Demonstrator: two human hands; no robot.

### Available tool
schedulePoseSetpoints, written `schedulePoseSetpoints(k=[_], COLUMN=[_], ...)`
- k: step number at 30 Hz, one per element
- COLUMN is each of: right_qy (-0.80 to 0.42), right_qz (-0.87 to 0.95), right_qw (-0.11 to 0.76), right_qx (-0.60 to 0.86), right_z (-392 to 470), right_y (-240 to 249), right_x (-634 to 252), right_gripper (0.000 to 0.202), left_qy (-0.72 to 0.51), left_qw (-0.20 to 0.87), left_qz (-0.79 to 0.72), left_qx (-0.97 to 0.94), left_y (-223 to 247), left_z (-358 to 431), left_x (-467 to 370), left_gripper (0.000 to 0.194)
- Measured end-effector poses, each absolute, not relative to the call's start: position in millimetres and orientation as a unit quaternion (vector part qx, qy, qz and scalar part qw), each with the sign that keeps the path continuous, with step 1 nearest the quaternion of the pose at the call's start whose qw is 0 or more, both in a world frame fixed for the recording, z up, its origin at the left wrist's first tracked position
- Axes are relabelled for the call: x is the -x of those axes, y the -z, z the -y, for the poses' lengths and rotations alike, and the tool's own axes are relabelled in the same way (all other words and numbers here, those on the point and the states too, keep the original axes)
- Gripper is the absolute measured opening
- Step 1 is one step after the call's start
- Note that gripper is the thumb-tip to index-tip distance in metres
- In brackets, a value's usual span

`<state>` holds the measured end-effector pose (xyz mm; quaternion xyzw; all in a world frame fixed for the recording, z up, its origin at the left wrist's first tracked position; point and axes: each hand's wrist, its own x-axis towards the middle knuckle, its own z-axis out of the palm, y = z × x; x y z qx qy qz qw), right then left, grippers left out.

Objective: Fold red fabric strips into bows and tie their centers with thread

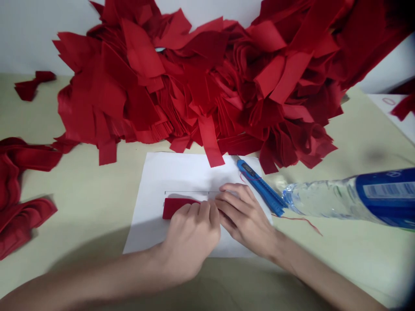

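A short red fabric strip (pixel 175 207) lies on a white sheet of paper (pixel 147 177), just below a thin printed line with small tick marks. My left hand (pixel 193 237) is closed in a fist over the strip, and the strip's left end sticks out from under it. Right against it, my right hand (pixel 244 218) has its fingers curled together at the strip's right part. Both thumbs and most of that end are hidden. Beyond my right hand, a blue utility knife (pixel 261 185) lies slantwise across the paper's edge.
A large heap of red fabric strips (pixel 201 82) fills the back of the table. More red strips (pixel 22 172) lie at the left. At the right, a clear plastic bottle (pixel 337 198) with a blue label lies near the knife. A red thread (pixel 304 220) trails below it.
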<state>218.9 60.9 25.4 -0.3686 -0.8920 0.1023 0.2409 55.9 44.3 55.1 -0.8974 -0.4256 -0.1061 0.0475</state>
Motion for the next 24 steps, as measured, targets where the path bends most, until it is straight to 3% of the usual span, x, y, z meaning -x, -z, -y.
schedulePoseSetpoints(k=[5, 8, 17, 21, 24], right_qy=[-0.107, -0.109, -0.105, -0.135, -0.163], right_qz=[0.894, 0.894, 0.891, 0.885, 0.814], right_qw=[0.239, 0.236, 0.228, 0.219, 0.294], right_qx=[0.363, 0.365, 0.377, 0.387, 0.473], right_z=[-61, -62, -61, -61, -57], right_y=[-24, -24, -21, -42, -70], right_x=[-219, -220, -218, -230, -250], right_gripper=[0.017, 0.014, 0.012, 0.016, 0.024], left_qy=[-0.033, -0.051, -0.016, -0.007, -0.009], left_qw=[-0.08, -0.127, -0.134, -0.117, -0.103], left_qz=[0.448, 0.453, 0.438, 0.435, 0.432], left_qx=[0.89, 0.881, 0.889, 0.893, 0.896], left_y=[-63, -62, -41, -37, -36], left_z=[-52, -57, -60, -59, -58], left_x=[-57, -52, -44, -43, -42], left_gripper=[0.023, 0.015, 0.012, 0.012, 0.013])
